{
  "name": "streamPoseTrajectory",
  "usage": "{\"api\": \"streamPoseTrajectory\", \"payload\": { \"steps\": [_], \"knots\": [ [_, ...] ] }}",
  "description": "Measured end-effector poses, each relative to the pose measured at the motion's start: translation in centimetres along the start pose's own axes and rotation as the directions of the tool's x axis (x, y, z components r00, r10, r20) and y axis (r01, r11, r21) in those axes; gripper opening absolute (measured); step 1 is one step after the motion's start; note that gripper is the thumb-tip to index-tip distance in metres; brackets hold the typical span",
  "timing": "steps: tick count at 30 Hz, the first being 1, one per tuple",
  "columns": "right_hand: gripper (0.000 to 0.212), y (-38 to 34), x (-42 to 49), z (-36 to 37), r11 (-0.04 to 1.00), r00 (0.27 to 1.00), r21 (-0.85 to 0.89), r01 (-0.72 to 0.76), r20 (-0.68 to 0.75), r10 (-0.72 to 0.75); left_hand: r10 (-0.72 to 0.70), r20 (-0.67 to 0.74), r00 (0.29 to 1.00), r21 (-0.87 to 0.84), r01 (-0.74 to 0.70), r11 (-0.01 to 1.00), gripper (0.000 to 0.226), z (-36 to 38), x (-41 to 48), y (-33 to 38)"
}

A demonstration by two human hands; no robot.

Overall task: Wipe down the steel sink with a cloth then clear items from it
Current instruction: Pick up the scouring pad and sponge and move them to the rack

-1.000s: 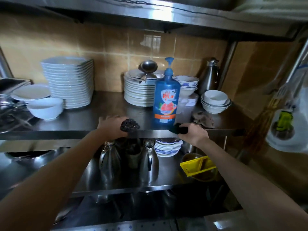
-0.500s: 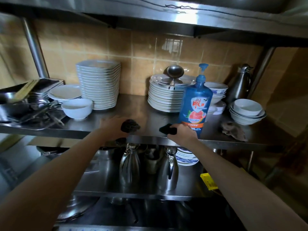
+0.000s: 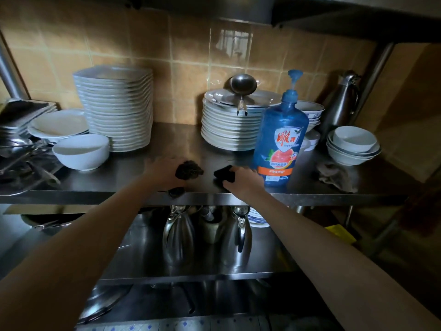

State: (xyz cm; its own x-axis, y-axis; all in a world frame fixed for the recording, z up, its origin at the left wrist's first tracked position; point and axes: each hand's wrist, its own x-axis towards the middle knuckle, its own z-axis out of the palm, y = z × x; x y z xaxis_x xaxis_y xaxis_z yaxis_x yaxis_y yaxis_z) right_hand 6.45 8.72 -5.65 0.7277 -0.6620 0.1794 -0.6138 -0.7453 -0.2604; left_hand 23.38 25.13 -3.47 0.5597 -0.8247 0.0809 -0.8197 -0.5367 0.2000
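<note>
Straight ahead, both arms reach out level to the steel shelf (image 3: 191, 142). The left hand (image 3: 164, 170), palm down, grips a dark scourer (image 3: 189, 170) near the shelf's front edge. The right hand (image 3: 243, 181) curls round a black pad (image 3: 224, 174) just beside it, close to the blue soap bottle (image 3: 279, 144). A crumpled rag (image 3: 336, 174) lies farther right.

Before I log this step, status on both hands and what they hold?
Left hand holds dark scourer on steel shelf. Right hand grips black pad. Soap bottle close beside right hand.
</note>
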Motion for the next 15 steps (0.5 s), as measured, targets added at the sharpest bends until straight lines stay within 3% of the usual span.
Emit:
{"api": "streamPoseTrajectory", "payload": {
  "steps": [15],
  "knots": [
    [0.046, -0.1, 2.5, 2.2, 0.993, 0.997, -0.113, -0.024, -0.080, 0.015, -0.044, -0.019, 0.999, 0.074, 0.045, 0.996, 0.089, 2.1, 3.8, -0.8]
  ]
}}
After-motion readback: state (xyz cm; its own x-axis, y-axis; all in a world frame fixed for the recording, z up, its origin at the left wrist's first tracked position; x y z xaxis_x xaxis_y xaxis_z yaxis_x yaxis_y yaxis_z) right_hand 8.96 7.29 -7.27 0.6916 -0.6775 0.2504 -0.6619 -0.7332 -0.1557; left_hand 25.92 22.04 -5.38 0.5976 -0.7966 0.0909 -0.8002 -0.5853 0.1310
